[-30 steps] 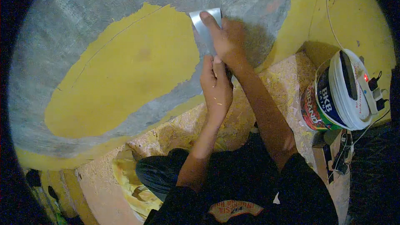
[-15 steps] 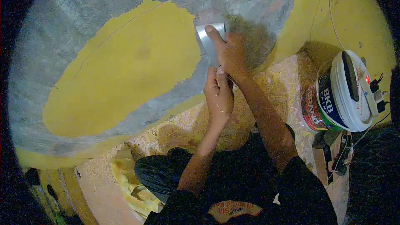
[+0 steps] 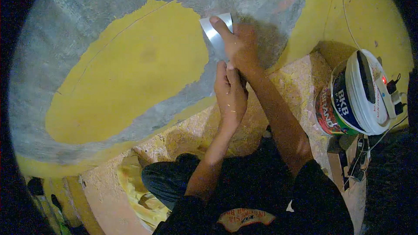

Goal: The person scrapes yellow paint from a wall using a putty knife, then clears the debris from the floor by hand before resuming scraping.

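Before yellow-grey wall (image 3: 130, 78), shiny flared silver scraper (image 3: 213, 35), far part grasped by fingers of right hand (image 3: 243, 53), near end clasped by left hand (image 3: 231, 95).

On the paint bucket (image 3: 323, 98), large white letters "BKB" can be read on a dark blue part of the label (image 3: 341, 91), and the smaller word "PAINT" stands just beside them. On the red part of the same label there is "BRAND" in white capitals; what comes in front of it is not clear to me. The white lid (image 3: 360, 104) carries some reddish letters, but they are too small for reading. On the black shirt (image 3: 278, 200), a curved print (image 3: 246, 221) shows red letters, of which I can read only "ESIA" with certainty.
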`<move>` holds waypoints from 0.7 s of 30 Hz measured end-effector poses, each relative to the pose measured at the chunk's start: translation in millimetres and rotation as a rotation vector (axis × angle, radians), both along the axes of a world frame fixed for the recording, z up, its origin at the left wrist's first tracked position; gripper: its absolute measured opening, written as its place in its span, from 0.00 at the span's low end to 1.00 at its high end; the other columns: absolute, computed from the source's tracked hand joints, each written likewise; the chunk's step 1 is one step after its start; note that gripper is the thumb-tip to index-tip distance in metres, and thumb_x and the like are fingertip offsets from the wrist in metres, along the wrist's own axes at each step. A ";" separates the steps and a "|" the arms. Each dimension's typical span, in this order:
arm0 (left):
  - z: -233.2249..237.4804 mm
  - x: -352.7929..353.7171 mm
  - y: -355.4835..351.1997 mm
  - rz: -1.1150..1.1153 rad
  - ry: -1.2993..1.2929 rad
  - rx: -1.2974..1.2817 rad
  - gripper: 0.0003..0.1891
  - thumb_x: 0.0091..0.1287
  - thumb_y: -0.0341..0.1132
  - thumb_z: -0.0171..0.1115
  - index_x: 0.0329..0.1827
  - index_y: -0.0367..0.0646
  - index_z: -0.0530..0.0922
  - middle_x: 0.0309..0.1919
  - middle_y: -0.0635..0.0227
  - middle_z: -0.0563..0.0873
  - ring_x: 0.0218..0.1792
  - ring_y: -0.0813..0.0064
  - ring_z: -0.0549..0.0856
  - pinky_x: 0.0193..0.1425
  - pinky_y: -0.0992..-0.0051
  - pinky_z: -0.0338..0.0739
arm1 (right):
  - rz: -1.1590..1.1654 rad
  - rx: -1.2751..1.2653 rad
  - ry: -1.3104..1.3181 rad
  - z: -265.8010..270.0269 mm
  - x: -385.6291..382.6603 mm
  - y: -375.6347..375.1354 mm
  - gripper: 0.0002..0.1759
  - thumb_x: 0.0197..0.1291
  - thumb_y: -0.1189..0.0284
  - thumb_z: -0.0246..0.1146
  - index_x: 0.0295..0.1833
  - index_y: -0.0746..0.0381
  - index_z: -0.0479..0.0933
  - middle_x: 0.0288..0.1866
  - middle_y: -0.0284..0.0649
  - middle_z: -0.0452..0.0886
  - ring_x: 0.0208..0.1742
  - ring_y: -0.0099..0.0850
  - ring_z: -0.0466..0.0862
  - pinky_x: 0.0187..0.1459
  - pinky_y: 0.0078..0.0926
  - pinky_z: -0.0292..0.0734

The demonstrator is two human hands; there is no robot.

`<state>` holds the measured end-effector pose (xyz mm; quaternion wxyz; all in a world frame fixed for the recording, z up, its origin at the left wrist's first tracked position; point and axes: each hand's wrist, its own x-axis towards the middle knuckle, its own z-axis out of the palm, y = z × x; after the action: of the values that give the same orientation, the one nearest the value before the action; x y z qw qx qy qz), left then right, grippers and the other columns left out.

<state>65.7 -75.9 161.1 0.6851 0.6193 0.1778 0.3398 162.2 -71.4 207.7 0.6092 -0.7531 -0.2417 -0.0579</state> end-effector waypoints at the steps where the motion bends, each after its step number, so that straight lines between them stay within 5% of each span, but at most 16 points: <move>1: 1.5 1.5 -1.1 -0.004 0.003 -0.010 0.13 0.70 0.41 0.43 0.31 0.42 0.63 0.14 0.76 0.65 0.15 0.87 0.63 0.16 0.82 0.57 | -0.004 -0.003 -0.004 1.1 -0.7 -1.3 0.32 0.52 0.44 0.56 0.25 0.68 0.77 0.18 0.51 0.77 0.21 0.46 0.78 0.27 0.41 0.70; 4: 2.1 1.1 -0.7 -0.001 -0.007 0.003 0.12 0.71 0.40 0.42 0.30 0.43 0.63 0.14 0.77 0.65 0.15 0.87 0.63 0.16 0.83 0.57 | 0.069 0.065 -0.001 -0.4 -3.1 -2.1 0.31 0.52 0.45 0.56 0.25 0.67 0.77 0.18 0.50 0.77 0.21 0.45 0.78 0.27 0.39 0.70; 6: 6.0 -1.2 -1.3 -0.002 0.016 -0.016 0.12 0.71 0.40 0.42 0.30 0.43 0.62 0.15 0.77 0.65 0.15 0.88 0.63 0.16 0.83 0.57 | 0.088 0.205 0.116 0.3 -4.4 5.0 0.30 0.52 0.48 0.60 0.22 0.69 0.76 0.15 0.46 0.75 0.18 0.32 0.75 0.25 0.32 0.68; 10: 4.4 3.0 -0.9 -0.019 -0.003 -0.019 0.12 0.71 0.40 0.42 0.31 0.43 0.63 0.15 0.77 0.65 0.16 0.88 0.63 0.16 0.83 0.57 | 0.119 0.217 0.062 10.3 -9.1 -8.5 0.31 0.52 0.48 0.60 0.23 0.70 0.77 0.15 0.48 0.75 0.19 0.32 0.76 0.26 0.32 0.69; 14: 1.8 13.7 7.4 -0.015 -0.085 -0.055 0.12 0.71 0.40 0.42 0.30 0.43 0.63 0.15 0.77 0.65 0.16 0.88 0.63 0.17 0.83 0.57 | 0.049 0.029 -0.026 16.0 6.4 1.5 0.30 0.53 0.47 0.56 0.26 0.68 0.77 0.19 0.51 0.77 0.21 0.43 0.79 0.28 0.37 0.72; 15: 9.3 15.9 13.5 0.052 -0.053 0.107 0.13 0.71 0.40 0.42 0.29 0.43 0.62 0.15 0.77 0.65 0.16 0.88 0.63 0.17 0.83 0.56 | -0.005 -0.019 -0.069 22.5 5.9 2.5 0.30 0.53 0.47 0.56 0.28 0.69 0.77 0.20 0.52 0.77 0.23 0.44 0.79 0.29 0.38 0.72; 17: 24.4 13.8 13.1 0.117 -0.014 0.275 0.13 0.71 0.40 0.42 0.28 0.43 0.62 0.14 0.77 0.64 0.16 0.88 0.63 0.17 0.83 0.56 | 0.003 0.045 -0.034 38.0 3.4 1.8 0.31 0.52 0.47 0.58 0.26 0.70 0.77 0.18 0.51 0.76 0.20 0.40 0.77 0.27 0.37 0.70; 21: 20.8 7.9 8.5 0.012 -0.071 0.078 0.13 0.70 0.39 0.43 0.28 0.43 0.62 0.15 0.76 0.65 0.15 0.87 0.63 0.17 0.82 0.56 | 0.006 0.170 -0.035 22.8 2.8 3.4 0.32 0.51 0.47 0.60 0.20 0.71 0.76 0.15 0.51 0.73 0.18 0.36 0.73 0.24 0.37 0.67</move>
<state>73.6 -67.4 181.9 0.6643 0.6319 0.1435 0.3725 165.0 -68.0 230.5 0.6667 -0.6968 -0.2489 -0.0895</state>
